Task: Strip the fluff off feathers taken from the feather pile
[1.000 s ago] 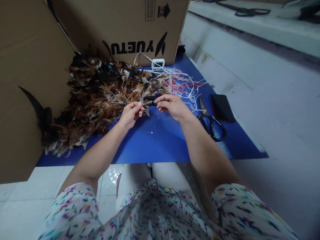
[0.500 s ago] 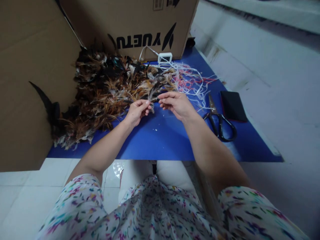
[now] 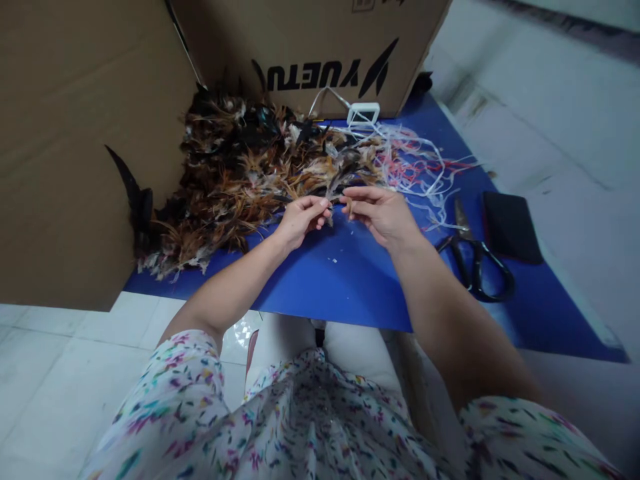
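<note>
Feather (image 3: 340, 179), dark and downy, stands at the fingertips of the left hand (image 3: 303, 220), slanting up towards one o'clock. It should weigh next to nothing: soft and bendable along the vane, somewhat stiffer in the quill, easily ruffled and quick to drift if let go. It looks more likely to float off than to slip. The quill end, low down near the fluff, would seem the best place to hold it, with a light pinch that spares the barbs.

The left hand does about that: thumb laid over the forefinger, the gap narrow, the feather's base between them, the other fingers curled under. The right hand (image 3: 383, 212) faces it from three o'clock, just beside but apart, palm turned inward, forefinger reaching towards nine o'clock, thumb drawn close beneath. Its gap is narrow too; whether it pinches a small bit, I cannot tell.

The left arm (image 3: 233, 283) comes in from seven o'clock, the right arm (image 3: 445, 307) from five, so the hands meet over the blue table (image 3: 320, 280). From the left hand, the feather pile (image 3: 215, 200) spreads mainly at ten o'clock. From the right hand, ribbons (image 3: 400, 165) lie tangled at one, scissors (image 3: 465, 231) at four.
</note>
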The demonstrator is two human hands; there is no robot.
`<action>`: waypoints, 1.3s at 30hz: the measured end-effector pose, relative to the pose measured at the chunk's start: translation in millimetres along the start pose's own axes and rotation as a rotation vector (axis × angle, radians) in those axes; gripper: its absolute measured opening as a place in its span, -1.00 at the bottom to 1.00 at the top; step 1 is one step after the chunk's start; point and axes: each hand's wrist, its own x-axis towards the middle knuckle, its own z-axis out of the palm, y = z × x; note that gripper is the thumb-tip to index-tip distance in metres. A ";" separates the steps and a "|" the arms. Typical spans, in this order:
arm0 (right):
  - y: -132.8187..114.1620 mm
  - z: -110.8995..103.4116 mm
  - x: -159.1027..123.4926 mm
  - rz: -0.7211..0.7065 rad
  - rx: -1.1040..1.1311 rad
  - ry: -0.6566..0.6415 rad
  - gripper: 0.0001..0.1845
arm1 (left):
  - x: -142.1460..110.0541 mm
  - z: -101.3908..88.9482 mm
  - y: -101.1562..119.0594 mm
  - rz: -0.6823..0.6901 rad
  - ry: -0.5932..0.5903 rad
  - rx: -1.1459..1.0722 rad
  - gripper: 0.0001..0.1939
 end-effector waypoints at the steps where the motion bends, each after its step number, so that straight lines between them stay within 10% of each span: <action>1: 1.9 0.1 0.6 0.002 -0.002 0.013 -0.71 | 0.1 -0.4 -0.3 0.003 -0.002 0.002 -0.82; 28: 1.3 13.9 -4.4 -0.254 -0.109 0.046 -0.61 | 0.2 0.5 -6.1 0.077 -0.080 0.103 -0.65; 39: 7.0 15.5 -3.8 -0.311 -0.226 0.097 -0.87 | -0.2 0.5 -6.4 0.080 -0.107 0.065 -0.62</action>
